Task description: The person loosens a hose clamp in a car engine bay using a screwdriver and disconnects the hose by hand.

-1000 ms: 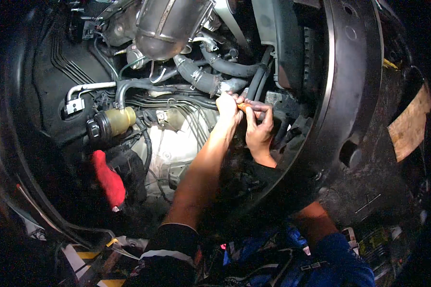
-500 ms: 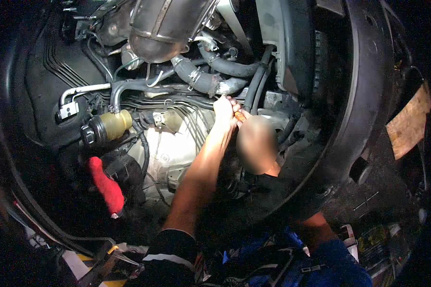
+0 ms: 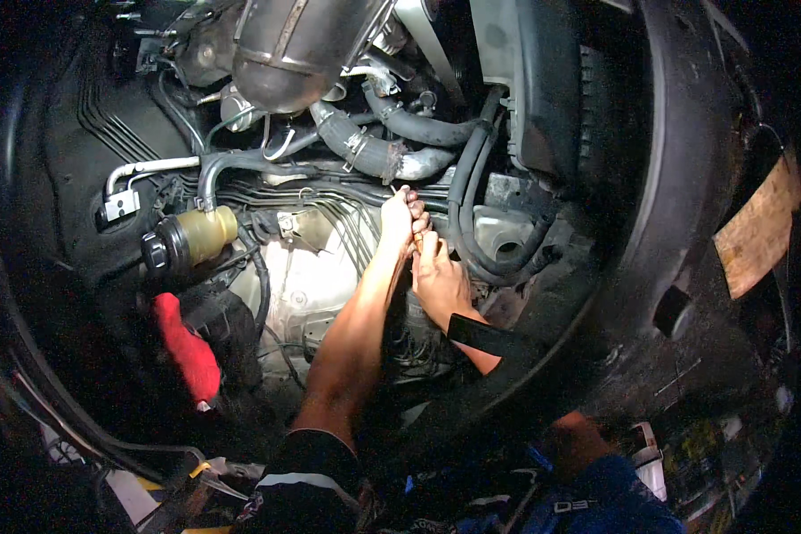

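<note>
Both my hands are close together in an engine bay, below the clamped end of a thick dark hose (image 3: pixel 361 153). My left hand (image 3: pixel 400 218) is closed, its fingers curled near the black pipes. A thin tip seems to stick out above it. Just beneath, my right hand (image 3: pixel 442 279) is closed with its fingertips against the left one. Between the hands shows a small orange piece (image 3: pixel 419 241), perhaps a tool's handle; the fingers cover most of it. A black band (image 3: pixel 487 338) wraps my right wrist.
A yellowish fluid reservoir (image 3: pixel 213 232) with a black cap sits at left, above a red, elongated object (image 3: pixel 187 345). Rounded brown metal housing (image 3: pixel 282 67) hangs over the hoses. Looped black hoses (image 3: pixel 461 214) run right of my hands. The dark bay edge (image 3: pixel 627 240) curves around the right side.
Both hands have moved slightly left and down, away from the hose end. The right hand sits lower against the left, and the orange piece is more covered. The view has shifted a little.
</note>
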Available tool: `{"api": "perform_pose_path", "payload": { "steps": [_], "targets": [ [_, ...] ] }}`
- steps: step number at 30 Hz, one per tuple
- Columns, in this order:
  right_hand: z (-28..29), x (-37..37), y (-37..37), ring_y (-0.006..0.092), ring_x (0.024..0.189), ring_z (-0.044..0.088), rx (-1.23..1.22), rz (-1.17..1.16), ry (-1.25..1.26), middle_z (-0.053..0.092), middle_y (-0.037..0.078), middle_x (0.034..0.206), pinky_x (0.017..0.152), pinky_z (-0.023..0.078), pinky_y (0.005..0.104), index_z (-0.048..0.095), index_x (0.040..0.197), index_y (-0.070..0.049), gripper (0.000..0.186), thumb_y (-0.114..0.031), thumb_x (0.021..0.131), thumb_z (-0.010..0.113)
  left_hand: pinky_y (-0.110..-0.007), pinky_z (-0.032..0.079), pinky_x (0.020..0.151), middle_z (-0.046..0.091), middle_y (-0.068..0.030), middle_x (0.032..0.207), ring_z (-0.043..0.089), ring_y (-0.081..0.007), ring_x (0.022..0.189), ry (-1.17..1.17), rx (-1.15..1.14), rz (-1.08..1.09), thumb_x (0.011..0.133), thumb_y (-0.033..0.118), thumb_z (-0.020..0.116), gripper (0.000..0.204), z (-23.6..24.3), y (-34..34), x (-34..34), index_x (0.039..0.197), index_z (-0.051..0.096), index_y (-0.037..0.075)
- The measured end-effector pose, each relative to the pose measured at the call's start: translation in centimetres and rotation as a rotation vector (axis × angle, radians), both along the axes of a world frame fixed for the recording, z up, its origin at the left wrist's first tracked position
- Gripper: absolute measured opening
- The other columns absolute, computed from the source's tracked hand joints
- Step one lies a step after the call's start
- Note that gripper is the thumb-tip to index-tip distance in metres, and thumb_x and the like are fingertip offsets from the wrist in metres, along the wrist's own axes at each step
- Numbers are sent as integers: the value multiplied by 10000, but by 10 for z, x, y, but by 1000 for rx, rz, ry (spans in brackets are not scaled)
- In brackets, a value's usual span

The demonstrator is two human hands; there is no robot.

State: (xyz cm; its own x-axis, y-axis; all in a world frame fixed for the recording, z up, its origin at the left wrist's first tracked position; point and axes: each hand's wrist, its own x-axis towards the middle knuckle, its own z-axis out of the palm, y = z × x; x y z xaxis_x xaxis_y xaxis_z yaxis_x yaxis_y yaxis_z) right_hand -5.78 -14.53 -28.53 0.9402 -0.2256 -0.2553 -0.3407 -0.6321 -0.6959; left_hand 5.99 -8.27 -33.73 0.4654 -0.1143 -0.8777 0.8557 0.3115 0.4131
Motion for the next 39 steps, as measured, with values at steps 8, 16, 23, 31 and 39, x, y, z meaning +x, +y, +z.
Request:
{"api": "perform_pose_path", "payload": {
  "steps": [8, 16, 23, 31, 39],
  "targets": [
    [4, 16, -1, 516, 778, 650, 184, -141, 195, 670, 305, 836, 659, 507, 577, 391, 1197, -16, 413, -211, 915, 622, -326, 332, 410, 358, 26, 579, 306, -126, 407, 49, -58, -131, 1069, 351, 384, 265, -3, 10, 2, 927, 448, 136],
    [20, 38, -14, 472, 857, 670, 357, -225, 182, 695, 262, 910, 746, 523, 521, 502, 1319, -56, 467, -136, 867, 588, -292, 342, 429, 351, 33, 615, 341, -131, 462, -54, -205, 234, 1032, 305, 424, 207, -19, 18, 8, 953, 490, 125],
    [11, 21, -40, 282, 770, 716, 449, -192, 0, 709, 183, 855, 714, 544, 384, 571, 1295, -27, 476, -139, 846, 685, -326, 295, 371, 326, 8, 575, 309, -150, 425, -106, -10, 316, 1008, 324, 405, 251, -6, -19, -10, 873, 440, 115],
    [15, 28, -44, 296, 828, 734, 487, -220, 156, 724, 193, 875, 726, 546, 387, 599, 1231, -39, 404, -155, 851, 672, -343, 284, 343, 336, -10, 497, 315, -171, 359, -162, 158, 296, 969, 275, 437, 253, -12, -23, -5, 781, 469, 108],
    [4, 31, -52, 305, 912, 726, 485, -154, 100, 719, 205, 976, 800, 545, 387, 580, 1274, -30, 450, -124, 845, 677, -350, 322, 374, 353, -18, 528, 349, -176, 388, -117, 130, 201, 970, 258, 422, 252, -8, -27, -2, 759, 452, 124]
  ]
}}
